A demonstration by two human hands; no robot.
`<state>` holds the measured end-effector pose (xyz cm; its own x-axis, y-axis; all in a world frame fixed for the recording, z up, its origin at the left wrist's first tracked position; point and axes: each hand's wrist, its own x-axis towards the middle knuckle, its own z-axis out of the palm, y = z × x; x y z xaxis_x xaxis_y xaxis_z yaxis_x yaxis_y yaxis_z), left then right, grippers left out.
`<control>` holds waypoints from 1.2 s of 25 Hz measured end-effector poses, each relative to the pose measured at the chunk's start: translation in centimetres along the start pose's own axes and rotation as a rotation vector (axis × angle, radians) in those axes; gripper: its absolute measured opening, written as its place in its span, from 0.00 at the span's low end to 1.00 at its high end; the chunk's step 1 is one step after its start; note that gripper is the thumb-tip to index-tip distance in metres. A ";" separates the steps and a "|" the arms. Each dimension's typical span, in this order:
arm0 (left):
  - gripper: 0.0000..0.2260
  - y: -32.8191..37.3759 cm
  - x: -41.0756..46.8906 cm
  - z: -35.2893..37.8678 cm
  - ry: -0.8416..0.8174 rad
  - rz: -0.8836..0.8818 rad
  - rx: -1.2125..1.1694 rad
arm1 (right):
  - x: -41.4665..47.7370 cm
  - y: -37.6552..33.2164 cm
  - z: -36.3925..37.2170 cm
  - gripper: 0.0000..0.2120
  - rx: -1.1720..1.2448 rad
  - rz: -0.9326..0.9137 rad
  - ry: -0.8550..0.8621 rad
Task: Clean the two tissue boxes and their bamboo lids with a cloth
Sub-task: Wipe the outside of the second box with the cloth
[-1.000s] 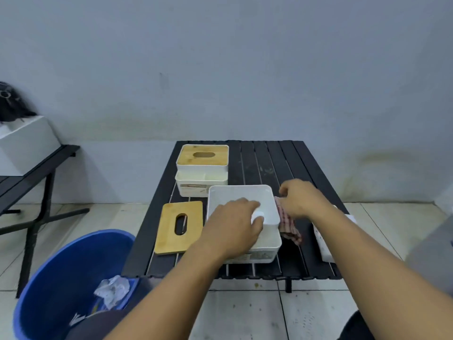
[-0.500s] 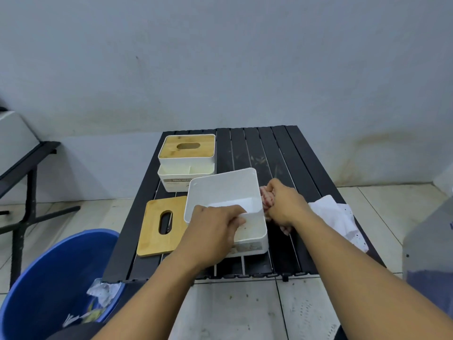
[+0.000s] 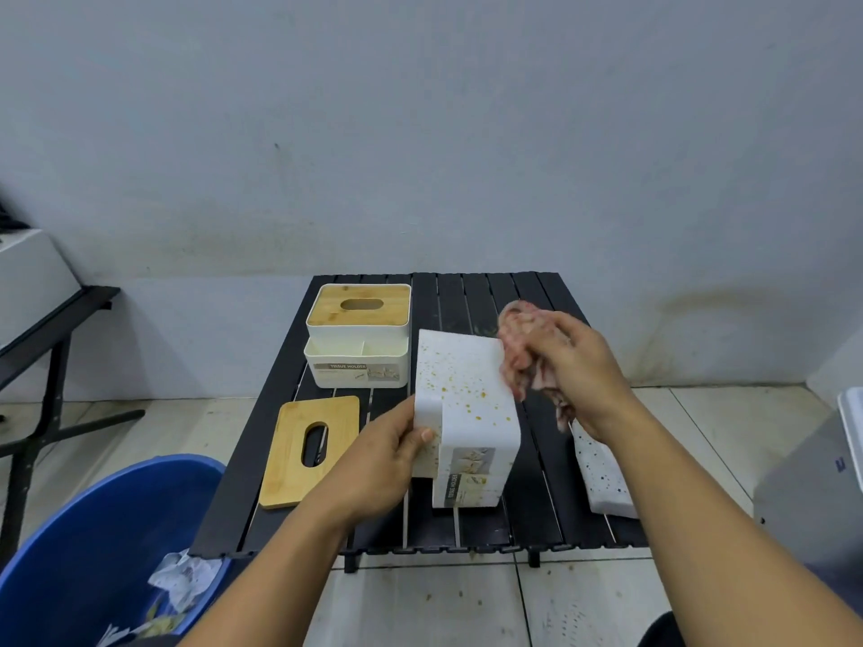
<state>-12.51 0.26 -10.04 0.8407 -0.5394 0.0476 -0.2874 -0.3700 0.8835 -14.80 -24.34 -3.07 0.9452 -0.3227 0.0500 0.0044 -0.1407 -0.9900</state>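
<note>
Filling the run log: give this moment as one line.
left hand: grips spotted tissue box | right hand: holds cloth at box edge

tissue boxes (image 3: 467, 394) (image 3: 357, 366): 2 | bamboo lids (image 3: 331, 305) (image 3: 289, 459): 2 | cloth (image 3: 523, 347): 1 | table (image 3: 485, 296): 1 | blue bin (image 3: 93, 530): 1

Even soft light, bowed edges, slight blur

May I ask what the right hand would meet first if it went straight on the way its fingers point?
Most likely the spotted underside of the tipped tissue box, which the left hand holds; the cloth in the right hand seems at its edge, depth unclear.
</note>
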 end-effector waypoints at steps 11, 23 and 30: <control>0.13 -1.1 0.3 0.0 -0.014 -0.038 0.052 | 3.6 -1.6 4.9 0.20 -0.854 -0.201 -0.371; 0.08 -1.6 0.2 0.7 0.074 0.006 0.025 | -1.2 -0.8 4.4 0.31 -0.817 -0.469 -0.653; 0.20 -0.3 -0.5 -0.1 0.023 0.053 0.129 | -7.6 -1.9 2.5 0.28 -0.635 -0.449 -0.747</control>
<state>-12.79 0.75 -10.31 0.8326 -0.5438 0.1049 -0.3873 -0.4364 0.8121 -21.22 -19.27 -1.87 0.8606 0.5021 0.0858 0.4333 -0.6332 -0.6414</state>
